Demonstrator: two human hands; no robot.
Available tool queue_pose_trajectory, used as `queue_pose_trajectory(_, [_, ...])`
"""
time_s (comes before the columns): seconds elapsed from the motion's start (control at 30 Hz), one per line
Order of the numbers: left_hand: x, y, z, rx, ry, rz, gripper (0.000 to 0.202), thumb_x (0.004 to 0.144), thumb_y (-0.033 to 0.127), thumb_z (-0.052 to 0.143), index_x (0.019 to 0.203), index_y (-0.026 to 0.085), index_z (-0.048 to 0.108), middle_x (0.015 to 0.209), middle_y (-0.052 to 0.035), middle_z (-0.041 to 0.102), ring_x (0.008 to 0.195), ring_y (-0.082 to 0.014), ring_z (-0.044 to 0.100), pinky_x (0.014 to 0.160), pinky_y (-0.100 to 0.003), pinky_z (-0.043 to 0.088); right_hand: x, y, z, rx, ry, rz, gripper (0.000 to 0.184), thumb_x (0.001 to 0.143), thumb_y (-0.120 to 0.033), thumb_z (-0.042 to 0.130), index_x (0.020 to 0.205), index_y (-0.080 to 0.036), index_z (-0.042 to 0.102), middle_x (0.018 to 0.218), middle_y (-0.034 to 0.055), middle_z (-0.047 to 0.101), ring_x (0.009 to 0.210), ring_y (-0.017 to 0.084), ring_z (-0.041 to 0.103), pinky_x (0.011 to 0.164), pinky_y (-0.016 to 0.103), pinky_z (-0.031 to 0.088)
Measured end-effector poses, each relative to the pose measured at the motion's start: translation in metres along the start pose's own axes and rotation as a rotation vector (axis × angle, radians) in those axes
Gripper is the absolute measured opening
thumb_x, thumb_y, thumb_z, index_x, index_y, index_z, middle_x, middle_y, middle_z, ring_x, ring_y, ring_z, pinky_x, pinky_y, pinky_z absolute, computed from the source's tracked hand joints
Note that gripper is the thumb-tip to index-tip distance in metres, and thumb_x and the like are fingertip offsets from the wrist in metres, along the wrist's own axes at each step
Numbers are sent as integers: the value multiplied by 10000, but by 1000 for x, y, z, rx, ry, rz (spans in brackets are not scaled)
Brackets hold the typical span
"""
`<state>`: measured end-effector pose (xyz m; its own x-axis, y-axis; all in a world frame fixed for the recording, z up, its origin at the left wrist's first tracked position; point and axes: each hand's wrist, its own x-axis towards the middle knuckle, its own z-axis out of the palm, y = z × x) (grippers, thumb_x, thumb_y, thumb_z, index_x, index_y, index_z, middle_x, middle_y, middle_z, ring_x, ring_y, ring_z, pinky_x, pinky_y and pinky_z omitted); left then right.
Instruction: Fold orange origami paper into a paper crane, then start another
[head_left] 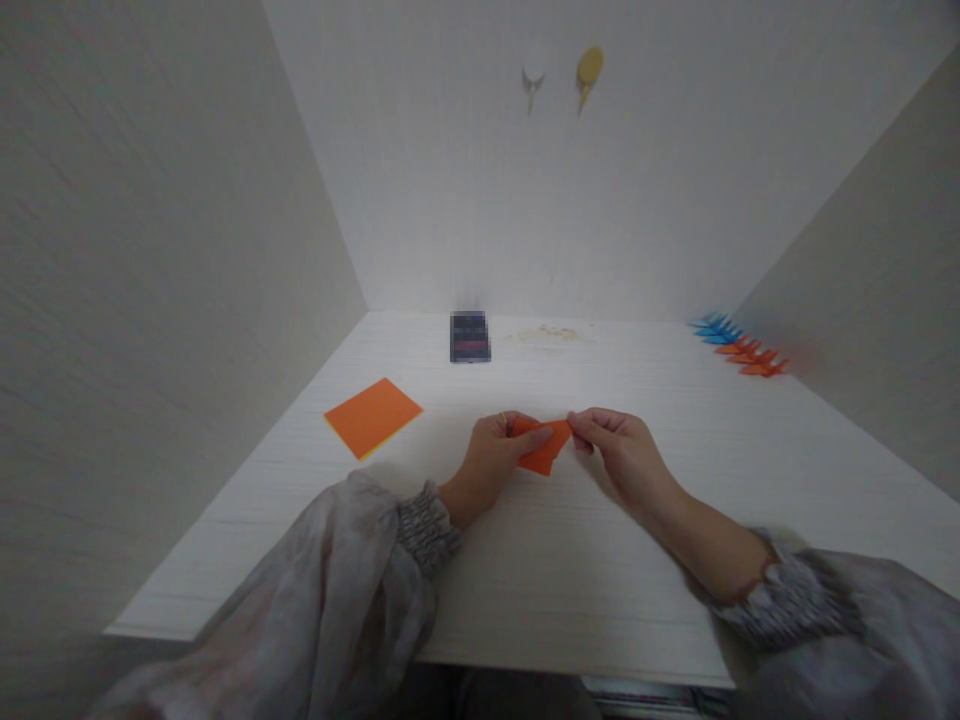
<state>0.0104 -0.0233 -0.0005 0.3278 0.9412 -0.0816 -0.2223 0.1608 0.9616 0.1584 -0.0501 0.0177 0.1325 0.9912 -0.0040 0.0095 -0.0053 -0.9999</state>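
Note:
A folded piece of orange origami paper (pixel 541 458) is held above the middle of the white table. My left hand (pixel 496 450) grips it from the left, thumb lying across its face and the other fingers behind. At the paper's upper right corner, my right hand (pixel 611 435) pinches the tip between thumb and fingertips. The paper's far side and the fingers behind it are hidden. To the left of my hands lies a stack of square orange paper (pixel 373 416) with a yellow edge showing underneath.
A dark, pixelated flat object (pixel 470 337) lies near the back wall. Folded blue paper figures (pixel 718 328) and orange paper figures (pixel 754 357) stand in a row at the back right. Two hooks, one white (pixel 533 74) and one yellow (pixel 590 66), are on the wall.

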Motion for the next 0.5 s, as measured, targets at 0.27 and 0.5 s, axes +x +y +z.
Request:
queue_pose_trajectory(0.27, [-1, 2, 1, -145, -29, -16, 218, 627, 323, 655, 660, 112, 611, 589, -7, 607, 516, -88, 525, 540, -217, 410, 4, 3, -3, 63, 9, -43, 155, 637, -270, 646, 552, -152, 592, 504, -27, 513, 507, 85, 420, 530, 232, 314])
queue_pose_trajectory(0.5, [0, 3, 3, -86, -13, -10, 233, 671, 346, 612, 680, 113, 607, 564, -2, 585, 522, -97, 531, 544, -222, 410, 3, 4, -1, 62, 23, -72, 148, 661, -281, 627, 576, -163, 598, 521, -35, 509, 524, 90, 417, 552, 233, 320])
